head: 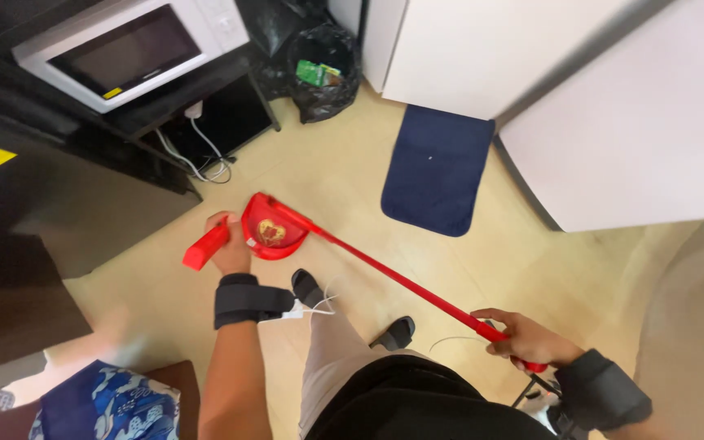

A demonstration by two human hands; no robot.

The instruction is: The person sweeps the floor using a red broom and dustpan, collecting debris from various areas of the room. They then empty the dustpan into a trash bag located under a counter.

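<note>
My left hand (228,248) is closed around the red dustpan (269,230) handle; my right hand (523,338) grips the long red broom stick (401,281), near the navy mat (437,167).

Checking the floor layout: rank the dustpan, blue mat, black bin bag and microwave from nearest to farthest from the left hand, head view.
1. Dustpan: red, held by its grip in the left hand.
2. Blue mat: on the floor, up and to the right.
3. Black bin bag and microwave: both at the top, too close to call.
</note>
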